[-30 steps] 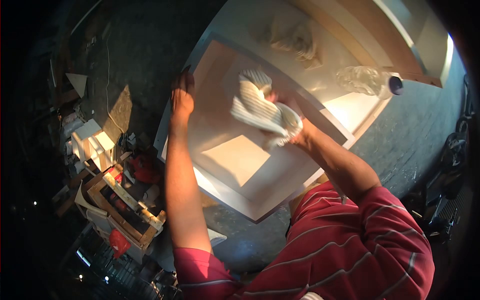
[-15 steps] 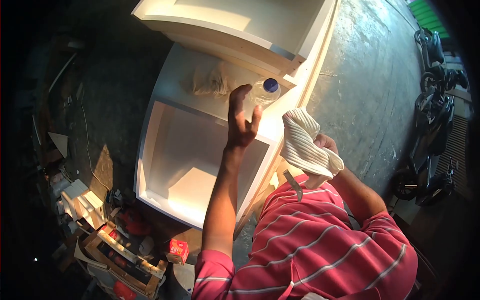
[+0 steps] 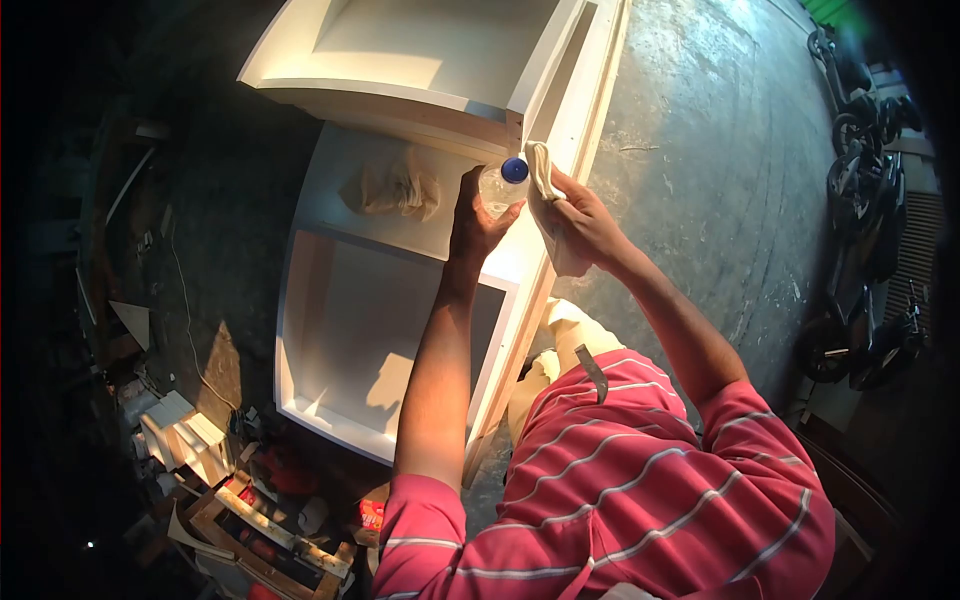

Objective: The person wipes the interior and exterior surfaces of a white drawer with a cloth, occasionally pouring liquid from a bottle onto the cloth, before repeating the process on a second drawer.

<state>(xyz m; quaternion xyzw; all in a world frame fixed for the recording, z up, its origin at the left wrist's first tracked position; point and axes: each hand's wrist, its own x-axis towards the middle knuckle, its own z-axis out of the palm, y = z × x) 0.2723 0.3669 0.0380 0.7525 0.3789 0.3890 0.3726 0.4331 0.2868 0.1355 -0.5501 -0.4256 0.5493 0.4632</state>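
My left hand [image 3: 478, 222] is wrapped round a clear plastic bottle [image 3: 497, 190] with a dark blue cap [image 3: 514, 170]. To the right of the bottle, my right hand [image 3: 583, 222] grips a folded cream ribbed cloth [image 3: 549, 215], its upper end close beside the cap. Left of the bottle, a crumpled light cloth [image 3: 398, 190] lies on the pale panel of a white wooden cabinet [image 3: 375, 232].
Wood scraps [image 3: 185, 435] and a wooden frame [image 3: 260, 525] lie at the lower left, near a red box [image 3: 371, 514]. Dark scooters [image 3: 855, 240] stand along the right side. Concrete floor [image 3: 690, 150] runs beside the cabinet.
My left hand has closed round the bottle. My right hand has moved up and left with the ribbed cloth, bringing it beside the bottle. The view has shifted slightly.
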